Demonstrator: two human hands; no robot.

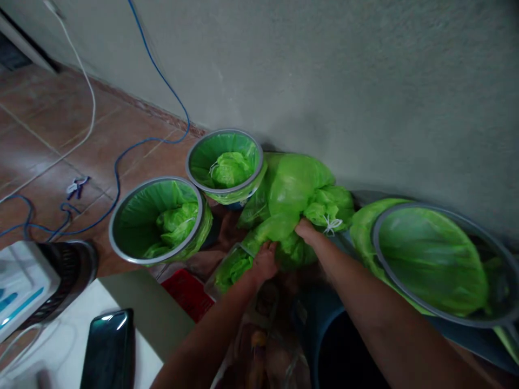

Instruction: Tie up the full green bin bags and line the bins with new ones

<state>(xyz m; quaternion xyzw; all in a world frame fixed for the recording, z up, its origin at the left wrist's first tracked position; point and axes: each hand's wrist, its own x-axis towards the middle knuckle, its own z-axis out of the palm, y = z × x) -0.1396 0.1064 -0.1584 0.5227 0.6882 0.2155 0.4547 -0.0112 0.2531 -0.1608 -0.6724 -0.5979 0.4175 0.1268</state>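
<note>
A large translucent green garbage bag (298, 183), puffed out and bunched up, lies against the wall in the middle. My right hand (306, 231) is closed on its front side, near a gathered part with a white tie (332, 224). My left hand (265, 260) grips a lower fold of the same green plastic; its fingertips are partly hidden. Just left of that hand stands a clear plastic container (213, 289) with crumpled green plastic inside. Two grey-rimmed trash bins (115, 237) (194, 143), lined in green and each holding a bunched green bag, stand to the left.
At the right is another grey-rimmed bin (375, 232) with green plastic over it. A dark blue bin-like object (312, 319) is below my right forearm. A phone (107, 351) lies on a white surface. Keys (77, 186) and a blue cable (117, 167) lie on the tiles.
</note>
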